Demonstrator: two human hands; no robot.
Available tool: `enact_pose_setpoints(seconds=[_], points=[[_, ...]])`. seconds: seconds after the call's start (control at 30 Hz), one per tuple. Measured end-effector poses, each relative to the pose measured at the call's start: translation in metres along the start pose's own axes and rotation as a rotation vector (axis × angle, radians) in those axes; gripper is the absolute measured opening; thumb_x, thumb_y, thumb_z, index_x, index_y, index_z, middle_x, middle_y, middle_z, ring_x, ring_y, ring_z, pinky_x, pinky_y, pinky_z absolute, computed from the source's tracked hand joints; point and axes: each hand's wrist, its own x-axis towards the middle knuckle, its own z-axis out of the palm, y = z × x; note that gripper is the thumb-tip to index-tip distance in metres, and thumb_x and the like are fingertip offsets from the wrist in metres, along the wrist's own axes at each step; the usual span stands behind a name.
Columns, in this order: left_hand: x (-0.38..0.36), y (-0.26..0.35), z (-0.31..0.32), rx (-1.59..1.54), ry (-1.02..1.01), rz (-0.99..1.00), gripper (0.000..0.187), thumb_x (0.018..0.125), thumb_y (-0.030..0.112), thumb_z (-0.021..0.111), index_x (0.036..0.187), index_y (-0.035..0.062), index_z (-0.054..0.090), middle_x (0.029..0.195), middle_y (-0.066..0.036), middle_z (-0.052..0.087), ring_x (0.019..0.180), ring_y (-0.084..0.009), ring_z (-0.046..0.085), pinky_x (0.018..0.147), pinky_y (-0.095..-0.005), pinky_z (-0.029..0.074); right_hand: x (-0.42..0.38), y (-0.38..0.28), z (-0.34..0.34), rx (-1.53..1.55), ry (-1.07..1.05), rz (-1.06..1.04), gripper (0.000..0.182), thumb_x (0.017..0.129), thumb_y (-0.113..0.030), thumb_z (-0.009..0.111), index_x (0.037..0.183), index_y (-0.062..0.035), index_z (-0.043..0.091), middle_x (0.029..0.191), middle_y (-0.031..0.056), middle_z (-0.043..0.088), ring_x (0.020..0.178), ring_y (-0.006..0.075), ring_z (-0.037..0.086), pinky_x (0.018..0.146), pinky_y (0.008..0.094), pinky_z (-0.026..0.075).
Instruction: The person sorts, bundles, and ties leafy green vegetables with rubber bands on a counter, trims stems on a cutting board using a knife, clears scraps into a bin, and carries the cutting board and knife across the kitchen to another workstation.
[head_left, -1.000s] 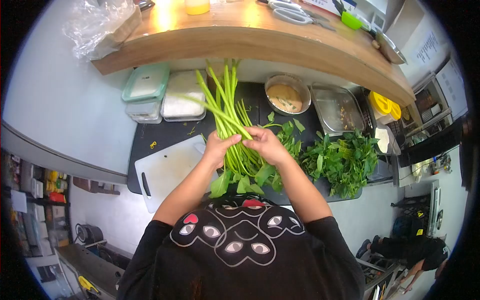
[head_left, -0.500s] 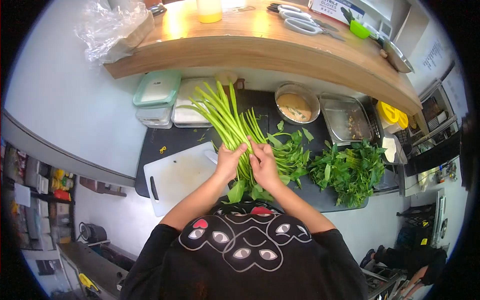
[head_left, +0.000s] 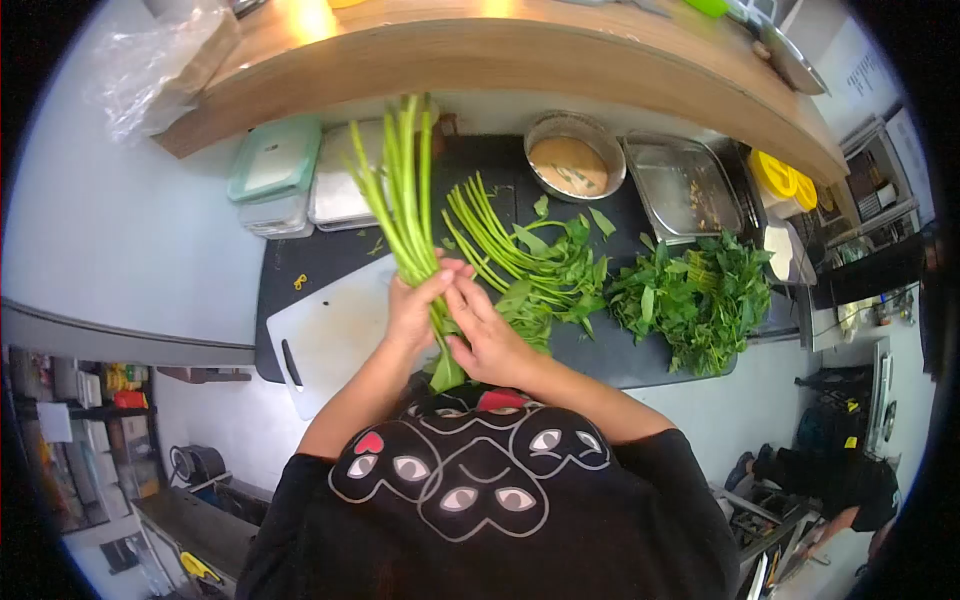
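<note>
A bunch of long green stems (head_left: 400,200) stands up from my hands, its leafy end pointing down toward my shirt. My left hand (head_left: 412,308) is wrapped round the lower part of the bunch. Against its right side lies my right hand (head_left: 485,330), fingers together and touching the stems and my left hand. A white cutting board (head_left: 335,320) lies to the left, partly behind my left arm. Just right of my hands is a loose pile of leafy stems (head_left: 540,265) on the black mat (head_left: 480,155). Farther right sits a heap of green leaves (head_left: 690,305).
At the back stand lidded containers (head_left: 275,165), a round foil bowl with brown contents (head_left: 568,165) and a clear tray (head_left: 685,185). A wooden shelf (head_left: 400,60) spans above them. Yellow-lidded tubs (head_left: 783,185) are at the right. Another person (head_left: 830,490) is at the lower right.
Both hands have moved left with the stems, which now stand more upright and apart from the pile. The view has also shifted, showing less of the shelf top.
</note>
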Motion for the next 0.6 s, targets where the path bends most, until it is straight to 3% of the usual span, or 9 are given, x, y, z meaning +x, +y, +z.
enact_pose_setpoints(seconds=[0.1, 0.13, 0.23, 0.3, 0.37, 0.4, 0.47, 0.6], points=[[-0.005, 0.007, -0.013, 0.145, 0.001, 0.106, 0.039, 0.074, 0.002, 0.063, 0.108, -0.0038, 0.045, 0.084, -0.013, 0.061, 0.077, -0.0254, 0.063, 0.072, -0.0346, 0.052, -0.011, 0.006, -0.013, 0.143, -0.166, -0.072, 0.073, 0.075, -0.005, 0.058, 0.138, 0.0009, 0.021, 0.140, 0.0230, 0.023, 0.126, 0.0381, 0.031, 0.104, 0.0379, 0.027], [-0.007, 0.009, -0.022, 0.218, -0.007, 0.127, 0.038, 0.074, 0.003, 0.063, 0.107, -0.0040, 0.045, 0.081, -0.013, 0.060, 0.072, -0.0242, 0.063, 0.068, -0.0337, 0.052, -0.013, 0.012, -0.017, 0.267, -0.115, -0.077, 0.057, 0.076, -0.005, 0.058, 0.130, -0.0027, 0.041, 0.134, 0.0185, 0.039, 0.118, 0.0337, 0.043, 0.100, 0.0361, 0.034], [-0.019, 0.027, -0.034, 0.374, 0.016, 0.162, 0.038, 0.072, 0.004, 0.064, 0.104, -0.0040, 0.046, 0.075, -0.010, 0.058, 0.060, -0.0204, 0.060, 0.058, -0.0309, 0.050, -0.021, 0.052, -0.026, 0.253, 0.221, 0.105, 0.032, 0.076, -0.003, 0.058, 0.108, -0.0028, 0.059, 0.111, 0.0166, 0.058, 0.103, 0.0315, 0.056, 0.090, 0.0352, 0.043], [-0.026, 0.039, -0.045, 0.447, 0.069, 0.171, 0.040, 0.070, 0.009, 0.067, 0.102, -0.0030, 0.047, 0.072, -0.009, 0.057, 0.054, -0.0183, 0.057, 0.051, -0.0291, 0.048, -0.019, 0.091, -0.025, 0.089, 0.465, 0.420, 0.017, 0.076, -0.001, 0.056, 0.091, -0.0018, 0.064, 0.092, 0.0164, 0.063, 0.088, 0.0308, 0.061, 0.079, 0.0343, 0.048], [-0.029, 0.048, -0.058, 0.500, 0.144, 0.179, 0.045, 0.067, 0.018, 0.072, 0.100, -0.0010, 0.049, 0.067, -0.007, 0.055, 0.049, -0.0167, 0.054, 0.046, -0.0272, 0.045, -0.027, 0.131, -0.020, 0.038, 0.316, 0.545, 0.015, 0.075, -0.002, 0.056, 0.089, -0.0010, 0.063, 0.087, 0.0177, 0.062, 0.083, 0.0313, 0.060, 0.075, 0.0374, 0.047], [-0.032, 0.054, -0.064, 0.475, 0.157, 0.187, 0.037, 0.069, 0.006, 0.067, 0.099, -0.0029, 0.049, 0.070, -0.009, 0.056, 0.048, -0.0171, 0.055, 0.044, -0.0273, 0.045, -0.029, 0.142, -0.014, -0.039, 0.228, 0.521, 0.014, 0.075, -0.003, 0.056, 0.087, -0.0010, 0.063, 0.087, 0.0173, 0.061, 0.082, 0.0316, 0.060, 0.074, 0.0383, 0.047], [-0.036, 0.062, -0.073, 0.489, 0.208, 0.183, 0.036, 0.068, 0.006, 0.069, 0.098, -0.0025, 0.050, 0.070, -0.008, 0.055, 0.048, -0.0167, 0.054, 0.044, -0.0271, 0.045, -0.035, 0.160, -0.003, -0.193, 0.043, 0.465, 0.013, 0.073, -0.003, 0.057, 0.084, -0.0011, 0.062, 0.085, 0.0165, 0.061, 0.080, 0.0320, 0.059, 0.074, 0.0401, 0.047], [-0.044, 0.069, -0.082, 0.470, 0.278, 0.202, 0.037, 0.067, 0.009, 0.071, 0.096, -0.0016, 0.050, 0.068, -0.007, 0.054, 0.048, -0.0161, 0.053, 0.043, -0.0267, 0.044, -0.047, 0.185, 0.024, -0.518, 0.005, 0.435, 0.013, 0.071, -0.007, 0.059, 0.081, -0.0016, 0.063, 0.086, 0.0175, 0.060, 0.079, 0.0333, 0.059, 0.075, 0.0421, 0.047]])
